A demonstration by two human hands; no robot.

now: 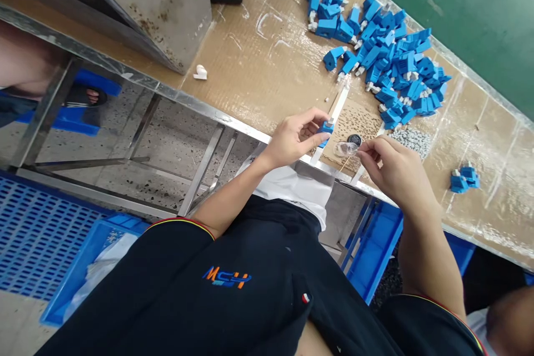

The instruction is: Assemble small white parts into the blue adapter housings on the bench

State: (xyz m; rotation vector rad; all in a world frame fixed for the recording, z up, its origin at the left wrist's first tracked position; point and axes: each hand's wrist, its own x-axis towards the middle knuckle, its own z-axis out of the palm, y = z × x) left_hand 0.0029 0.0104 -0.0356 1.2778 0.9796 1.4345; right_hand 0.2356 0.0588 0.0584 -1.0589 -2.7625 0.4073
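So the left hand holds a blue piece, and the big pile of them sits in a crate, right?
Not in a crate: the head view shows the pile lying loose on the brown tabletop. The left hand does hold a blue piece.

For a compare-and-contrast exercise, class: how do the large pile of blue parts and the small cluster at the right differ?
The large pile has dozens of parts; the small cluster only a few.
The large pile sprawls raggedly along the far edge; the small cluster sits compactly, apart from it.
Both are blue parts with pale bits, on the brown worktop.
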